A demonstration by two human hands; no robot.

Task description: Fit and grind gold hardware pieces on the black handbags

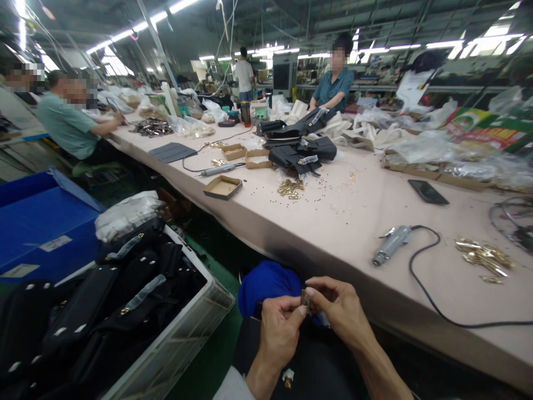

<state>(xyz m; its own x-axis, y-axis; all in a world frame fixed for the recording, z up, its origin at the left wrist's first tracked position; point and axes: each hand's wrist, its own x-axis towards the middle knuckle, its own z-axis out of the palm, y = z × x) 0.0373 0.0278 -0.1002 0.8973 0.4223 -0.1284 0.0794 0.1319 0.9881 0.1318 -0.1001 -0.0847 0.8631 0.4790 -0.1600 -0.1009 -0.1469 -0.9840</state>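
Between my two hands is a small gold-coloured metal piece (306, 301), pinched by the fingertips from both sides. My left hand (281, 328) grips its left side with thumb and forefinger, and my right hand (337, 305) has its right side. Its exact kind is too small to make out. Below the hands, a black bag (320, 361) lies across my lap, with a small gold fitting in white wrap (287, 378) on it. Blue cloth (268, 283) shows just behind my left hand.
A white crate (200, 316) full of black bags stands at left, by a blue bin (37, 222). On the table (333, 239) lie an electric screwdriver (392, 244) with a cable, gold fittings (485, 256), a phone (428, 191) and black bags (300, 153). Other people work beyond.
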